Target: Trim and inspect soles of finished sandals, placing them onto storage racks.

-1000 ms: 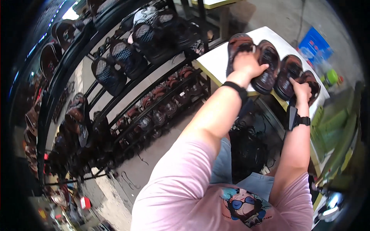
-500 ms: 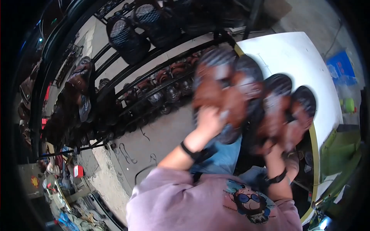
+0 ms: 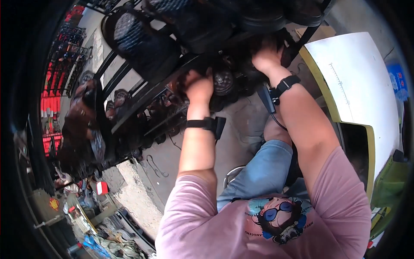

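Note:
Both of my arms reach forward into a dark metal rack (image 3: 125,118), under its upper tier. My left hand (image 3: 199,88) is closed on a brown shoe (image 3: 176,84), partly hidden behind the fingers. Just right of that hand, a dark round patterned shoe sole (image 3: 223,82) faces me. Farther right, my right hand (image 3: 268,59) is bent round dark shoes in the shade of the tier above; its fingertips show only dimly. Large black shoes (image 3: 142,43) with textered insoles stand on the tier above my hands.
A white tabletop (image 3: 349,73) with a yellow edge stands at the right. More shoes (image 3: 82,116) hang or stand at the rack's left end. Cluttered goods (image 3: 103,233) lie at lower left. A blue package (image 3: 396,82) is at far right. Red shelving (image 3: 51,114) is at far left.
My hands, with brown shoes in them, have moved from in front of the white tabletop forward and left into the rack. My view has shifted, and the arms are now stretched out.

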`<state>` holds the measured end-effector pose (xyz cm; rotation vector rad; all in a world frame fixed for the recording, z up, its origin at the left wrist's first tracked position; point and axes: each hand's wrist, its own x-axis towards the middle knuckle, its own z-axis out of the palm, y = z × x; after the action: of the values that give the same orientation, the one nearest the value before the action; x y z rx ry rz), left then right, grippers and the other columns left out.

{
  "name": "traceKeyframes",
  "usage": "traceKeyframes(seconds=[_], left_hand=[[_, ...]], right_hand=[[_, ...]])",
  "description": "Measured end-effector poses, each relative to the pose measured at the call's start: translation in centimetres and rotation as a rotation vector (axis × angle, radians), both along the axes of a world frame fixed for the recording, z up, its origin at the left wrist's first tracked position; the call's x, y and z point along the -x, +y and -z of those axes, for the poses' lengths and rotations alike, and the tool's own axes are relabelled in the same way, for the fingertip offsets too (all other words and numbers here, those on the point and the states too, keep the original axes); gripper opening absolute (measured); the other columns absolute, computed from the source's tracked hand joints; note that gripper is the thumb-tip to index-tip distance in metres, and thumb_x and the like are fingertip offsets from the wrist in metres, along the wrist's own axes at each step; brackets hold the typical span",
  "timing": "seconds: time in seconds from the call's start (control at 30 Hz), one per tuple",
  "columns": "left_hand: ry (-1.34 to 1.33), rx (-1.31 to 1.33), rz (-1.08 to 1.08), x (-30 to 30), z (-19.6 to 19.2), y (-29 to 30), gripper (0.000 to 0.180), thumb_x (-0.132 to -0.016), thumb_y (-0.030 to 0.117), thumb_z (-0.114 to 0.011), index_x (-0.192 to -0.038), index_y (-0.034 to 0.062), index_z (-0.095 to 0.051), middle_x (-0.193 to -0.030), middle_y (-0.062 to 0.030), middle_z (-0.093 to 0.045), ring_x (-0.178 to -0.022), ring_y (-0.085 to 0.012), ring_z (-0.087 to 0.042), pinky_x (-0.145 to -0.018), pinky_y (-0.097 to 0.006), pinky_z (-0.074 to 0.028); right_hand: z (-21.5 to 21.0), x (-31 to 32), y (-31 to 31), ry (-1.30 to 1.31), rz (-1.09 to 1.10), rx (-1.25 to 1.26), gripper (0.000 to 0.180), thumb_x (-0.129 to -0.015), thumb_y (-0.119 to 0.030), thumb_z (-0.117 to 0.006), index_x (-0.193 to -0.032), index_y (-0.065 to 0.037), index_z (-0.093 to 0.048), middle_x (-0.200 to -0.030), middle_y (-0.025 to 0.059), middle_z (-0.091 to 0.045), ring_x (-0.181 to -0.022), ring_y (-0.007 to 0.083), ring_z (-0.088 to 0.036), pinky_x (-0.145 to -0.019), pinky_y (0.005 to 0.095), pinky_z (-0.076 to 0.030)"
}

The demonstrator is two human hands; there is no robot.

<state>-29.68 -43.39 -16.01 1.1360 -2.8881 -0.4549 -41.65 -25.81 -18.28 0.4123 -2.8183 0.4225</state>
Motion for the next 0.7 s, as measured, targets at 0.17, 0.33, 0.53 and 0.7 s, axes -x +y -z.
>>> traceKeyframes(seconds=[0.17,0.33,0.53,0.7], left_hand=[[0.178,-0.208,0.091,4.7,0.0,1.2,0.063,-0.081,0.034,-0.064,-0.121,-0.0097,-0.045,-0.123,-0.0313,-0.048,-0.117,-0.0462,-0.044,-0.101,-0.044,-0.035],[0.850,0.213,0.641,-5.9,2.5,5.5,0.040,-0.077,0.018,-0.068,-0.107,-0.0040,-0.053,-0.112,-0.0234,-0.054,-0.105,-0.0395,-0.051,-0.093,-0.043,-0.039],[0.386,-0.365,-0.021,-6.4,17.2,2.5,0.049,-0.077,0.029,-0.072,-0.110,-0.0050,-0.058,-0.105,-0.0185,-0.061,-0.102,-0.0303,-0.055,-0.094,-0.034,-0.040],[0.244,-0.365,-0.052,0.1,22.2,-2.5,0.047,-0.079,0.034,-0.067,-0.107,-0.0030,-0.060,-0.108,-0.0187,-0.062,-0.101,-0.0261,-0.058,-0.092,-0.034,-0.042]], right_hand=[[0.5,3.2,0.4,-0.105,0.063,0.090,0.068,-0.077,-0.016,-0.060,-0.139,-0.006,-0.031,-0.133,0.0212,-0.042,-0.130,0.0357,-0.034,-0.109,0.0504,-0.022],[5.0,-8.5,5.1,0.314,-0.479,0.504,0.041,-0.072,-0.008,-0.062,-0.112,-0.006,-0.054,-0.119,0.0158,-0.052,-0.120,0.0332,-0.044,-0.103,0.0480,-0.031],[12.9,-3.9,5.0,-0.130,0.032,0.473,0.039,-0.067,-0.014,-0.070,-0.101,0.001,-0.058,-0.111,0.0186,-0.052,-0.109,0.0379,-0.046,-0.096,0.0412,-0.039],[19.2,-1.2,4.3,-0.178,-0.177,0.387,0.035,-0.072,-0.018,-0.066,-0.099,0.004,-0.060,-0.103,0.0233,-0.058,-0.102,0.0395,-0.053,-0.090,0.0430,-0.044]])
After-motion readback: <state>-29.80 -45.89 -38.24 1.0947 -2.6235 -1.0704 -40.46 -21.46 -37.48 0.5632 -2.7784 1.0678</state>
